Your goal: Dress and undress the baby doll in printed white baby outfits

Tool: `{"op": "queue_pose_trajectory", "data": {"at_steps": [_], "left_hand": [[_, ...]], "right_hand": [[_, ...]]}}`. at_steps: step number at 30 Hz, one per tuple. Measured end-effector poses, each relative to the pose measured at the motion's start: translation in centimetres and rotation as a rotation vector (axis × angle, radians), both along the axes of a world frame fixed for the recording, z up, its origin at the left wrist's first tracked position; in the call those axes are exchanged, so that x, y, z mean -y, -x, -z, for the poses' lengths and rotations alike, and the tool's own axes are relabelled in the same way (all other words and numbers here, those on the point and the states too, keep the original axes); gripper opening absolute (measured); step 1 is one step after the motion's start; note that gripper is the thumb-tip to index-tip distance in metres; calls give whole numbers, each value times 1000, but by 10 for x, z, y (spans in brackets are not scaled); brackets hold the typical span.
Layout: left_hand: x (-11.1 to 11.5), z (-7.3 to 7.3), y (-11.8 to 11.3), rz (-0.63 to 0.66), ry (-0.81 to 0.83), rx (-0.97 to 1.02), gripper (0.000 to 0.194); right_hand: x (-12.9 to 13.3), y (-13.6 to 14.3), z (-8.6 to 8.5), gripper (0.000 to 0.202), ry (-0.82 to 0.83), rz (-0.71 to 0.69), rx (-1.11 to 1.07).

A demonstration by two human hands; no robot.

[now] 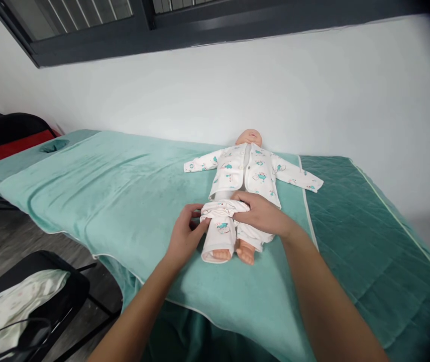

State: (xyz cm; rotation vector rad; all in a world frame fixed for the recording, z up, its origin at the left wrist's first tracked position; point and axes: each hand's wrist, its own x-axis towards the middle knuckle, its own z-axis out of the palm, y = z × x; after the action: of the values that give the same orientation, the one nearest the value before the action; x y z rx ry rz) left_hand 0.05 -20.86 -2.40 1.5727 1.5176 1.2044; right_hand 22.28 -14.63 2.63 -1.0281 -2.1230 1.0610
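Observation:
A baby doll (pixel 250 137) lies on its back, head toward the wall. It wears a white printed jacket (pixel 262 175), parted down the front, with both sleeves spread out. White printed trousers (pixel 222 232) cover its legs, their waist bunched below the jacket hem, and both feet show at the cuffs. My left hand (pixel 188 232) pinches the bunched waist at its left side. Across the middle of the waistband, my right hand (pixel 258 213) grips the fabric, its fingertips partly hidden in the folds.
The doll rests on a bed with a light green cover (pixel 135 201) and a darker quilted part (pixel 350 236) at right. A black chair (pixel 70 281) at lower left holds white printed cloth (pixel 22 301). More chairs (pixel 15 133) stand at far left.

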Motion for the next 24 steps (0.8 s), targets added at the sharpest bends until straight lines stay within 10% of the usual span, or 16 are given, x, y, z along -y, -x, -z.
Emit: {"op": "queue_pose_trajectory", "data": {"at_steps": [9, 24], "left_hand": [[66, 12, 2, 91, -51, -246, 31], [33, 9, -6, 22, -126, -631, 19]], "right_hand": [[0, 2, 0, 11, -32, 11, -13], [-3, -2, 3, 13, 7, -20, -60]]}}
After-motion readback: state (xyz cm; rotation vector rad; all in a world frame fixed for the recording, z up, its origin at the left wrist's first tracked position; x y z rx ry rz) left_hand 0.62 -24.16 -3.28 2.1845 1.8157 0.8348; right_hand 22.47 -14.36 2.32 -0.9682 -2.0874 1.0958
